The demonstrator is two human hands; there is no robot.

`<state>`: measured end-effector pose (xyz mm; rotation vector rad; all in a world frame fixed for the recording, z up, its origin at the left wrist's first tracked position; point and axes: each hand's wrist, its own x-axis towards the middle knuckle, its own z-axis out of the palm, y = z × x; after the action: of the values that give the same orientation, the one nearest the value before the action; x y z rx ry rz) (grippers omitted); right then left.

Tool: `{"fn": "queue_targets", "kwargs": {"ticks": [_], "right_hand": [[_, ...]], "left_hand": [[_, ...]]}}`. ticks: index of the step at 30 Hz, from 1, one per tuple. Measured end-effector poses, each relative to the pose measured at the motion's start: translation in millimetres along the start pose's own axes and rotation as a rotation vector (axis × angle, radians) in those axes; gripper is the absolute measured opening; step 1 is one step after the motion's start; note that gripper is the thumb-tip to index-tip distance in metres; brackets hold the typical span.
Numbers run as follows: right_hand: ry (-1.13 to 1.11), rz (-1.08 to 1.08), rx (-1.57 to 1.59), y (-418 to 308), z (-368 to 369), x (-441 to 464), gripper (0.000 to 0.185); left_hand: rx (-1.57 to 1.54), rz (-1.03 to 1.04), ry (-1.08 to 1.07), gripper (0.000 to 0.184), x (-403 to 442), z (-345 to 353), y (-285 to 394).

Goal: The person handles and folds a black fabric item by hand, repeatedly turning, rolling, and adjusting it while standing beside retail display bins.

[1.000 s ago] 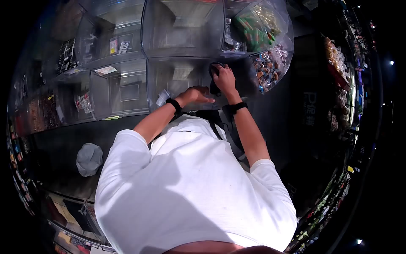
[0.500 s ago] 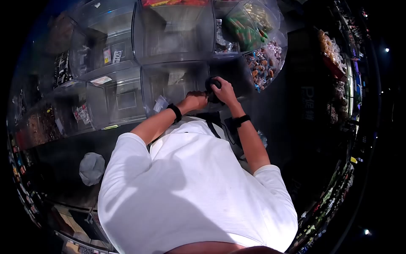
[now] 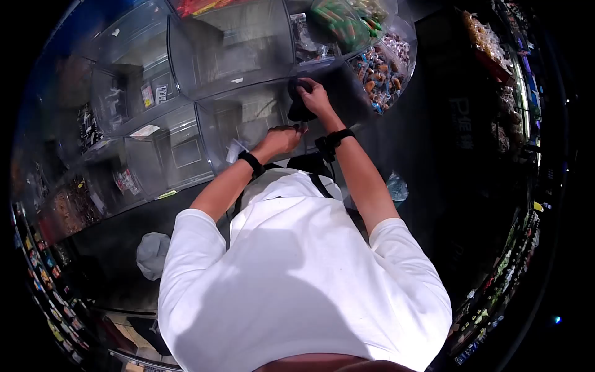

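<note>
My right hand [image 3: 315,98] is closed around a dark, rounded black object [image 3: 299,109] whose kind I cannot make out. Just below and to its left, my left hand [image 3: 282,140] is closed, its fingertips close under the black object; what they pinch is hidden. Both hands are above the front edge of a clear plastic bin [image 3: 249,118]. A small clear packet [image 3: 234,151] lies by my left wrist.
More clear bins [image 3: 186,146] run left and behind, some with packets inside. Wrapped snacks [image 3: 379,71] fill a bin at the right. A white bag [image 3: 152,255] is low on the left, a clear bag [image 3: 396,187] on the right. Stocked shelves [image 3: 508,93] line the far right.
My right hand and the black object have moved up and slightly left. My left hand is now lower relative to them, with more space between the hands. The view has shifted.
</note>
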<state>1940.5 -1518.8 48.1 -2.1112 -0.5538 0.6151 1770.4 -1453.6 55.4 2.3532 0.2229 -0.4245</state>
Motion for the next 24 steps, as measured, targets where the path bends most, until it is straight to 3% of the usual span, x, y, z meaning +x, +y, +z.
{"fn": "queue_targets", "kwargs": {"ticks": [2, 5, 7, 10, 16, 20, 24], "right_hand": [[-0.014, -0.049, 0.010, 20.2, -0.5, 7.8, 0.039], [-0.038, -0.127, 0.069, 29.7, -12.9, -5.6, 0.038], [-0.208, -0.154, -0.059, 45.8, -34.4, -22.3, 0.039], [-0.445, -0.376, -0.490, 85.5, -67.6, -70.3, 0.029], [-0.347, -0.515, -0.480, 96.2, -121.0, -108.8, 0.027], [-0.198, -0.677, -0.564, 138.3, -173.0, -94.1, 0.028], [-0.157, -0.575, -0.548, 146.5, -222.5, -93.8, 0.033]], "left_hand": [[0.027, 0.067, 0.013, 0.044, -2.5, 1.2, -4.6], [0.055, -0.096, -0.028, 0.046, 1.8, 2.4, -2.3], [0.026, -0.240, -0.065, 0.053, -0.4, -14.4, 19.1], [0.026, -0.328, -0.160, 0.057, 11.1, -14.4, 31.6], [0.083, -0.567, -0.183, 0.047, 31.4, -2.7, 53.4], [0.085, -0.688, 0.009, 0.044, 33.4, 20.6, 60.9], [0.157, -0.865, 0.184, 0.042, 35.8, 33.5, 97.6]]}}
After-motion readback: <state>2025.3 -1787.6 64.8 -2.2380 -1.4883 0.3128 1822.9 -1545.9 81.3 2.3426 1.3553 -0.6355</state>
